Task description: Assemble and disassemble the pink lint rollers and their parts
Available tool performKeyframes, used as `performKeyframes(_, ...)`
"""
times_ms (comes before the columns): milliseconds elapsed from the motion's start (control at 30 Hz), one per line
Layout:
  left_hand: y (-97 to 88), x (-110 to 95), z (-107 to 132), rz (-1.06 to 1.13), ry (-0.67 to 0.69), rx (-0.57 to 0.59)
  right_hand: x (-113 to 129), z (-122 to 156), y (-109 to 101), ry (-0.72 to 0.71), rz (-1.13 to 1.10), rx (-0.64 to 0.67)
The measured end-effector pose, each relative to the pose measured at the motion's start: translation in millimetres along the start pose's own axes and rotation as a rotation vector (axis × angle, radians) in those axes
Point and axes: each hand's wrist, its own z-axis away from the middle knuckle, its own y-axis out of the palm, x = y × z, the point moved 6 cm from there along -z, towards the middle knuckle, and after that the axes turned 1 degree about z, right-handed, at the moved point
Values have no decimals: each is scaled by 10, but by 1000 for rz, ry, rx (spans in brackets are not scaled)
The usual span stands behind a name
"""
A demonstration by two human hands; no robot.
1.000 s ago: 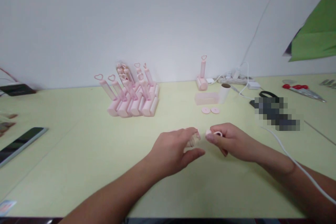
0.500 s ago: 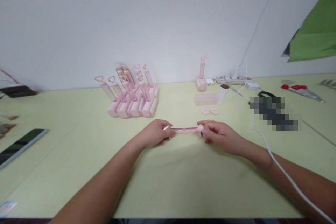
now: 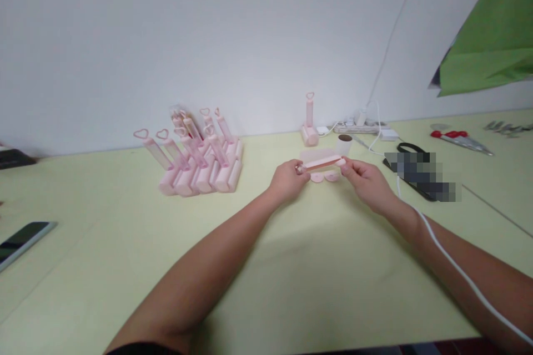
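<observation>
A long, narrow pink plastic piece (image 3: 321,163) spans between my two hands, its right end a little higher than its left. My left hand (image 3: 290,180) pinches the left end, where something small and shiny shows at the fingers. The right end is gripped between the thumb and fingers of my right hand (image 3: 366,180). Just below the piece, two small pink discs (image 3: 317,177) lie on the table. Behind it is a pale pink translucent box (image 3: 310,154), partly covered by the piece. A white cylinder with a brown top (image 3: 343,145) stands beside the box.
Several pink heart-topped tubes on pink bases (image 3: 204,169) stand at left; one more (image 3: 310,127) stands by the wall. To the right are a power strip (image 3: 360,128), a black phone-like object (image 3: 433,195) and red-handled scissors (image 3: 462,138). A white cable (image 3: 453,266) crosses my right forearm.
Both hands have moved forward and to the right with the pink piece, now over the discs and in front of the box. The piece has tilted, and the camera view has shifted slightly.
</observation>
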Motion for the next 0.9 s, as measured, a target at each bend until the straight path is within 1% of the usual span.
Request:
performKeyframes(100,121,31,-88,-20,0,-14,-140,-42,20,49,43,41)
performKeyframes(200,174,55,-122,-30,-14,-43,-231,-74,39,49,81,62)
performKeyframes(400,204,116,-108,0,-46,-73,-298,-112,45,35,135,122)
performKeyframes(533,178,155,-93,58,-72,-101,-309,-123,42,32,180,144)
performKeyframes(600,132,148,-100,98,-90,-131,-261,-118,7,26,185,93)
performKeyframes(700,29,69,-121,168,-92,-170,-75,-71,-93,-25,144,-63)
performKeyframes(800,-69,-88,-128,267,-25,-166,122,3,-165,-82,98,-167)
performKeyframes(833,-94,-143,-122,319,3,-156,154,18,-186,-84,94,-188)
performKeyframes(900,-122,-227,-104,457,28,-126,141,21,-246,-54,94,-229)
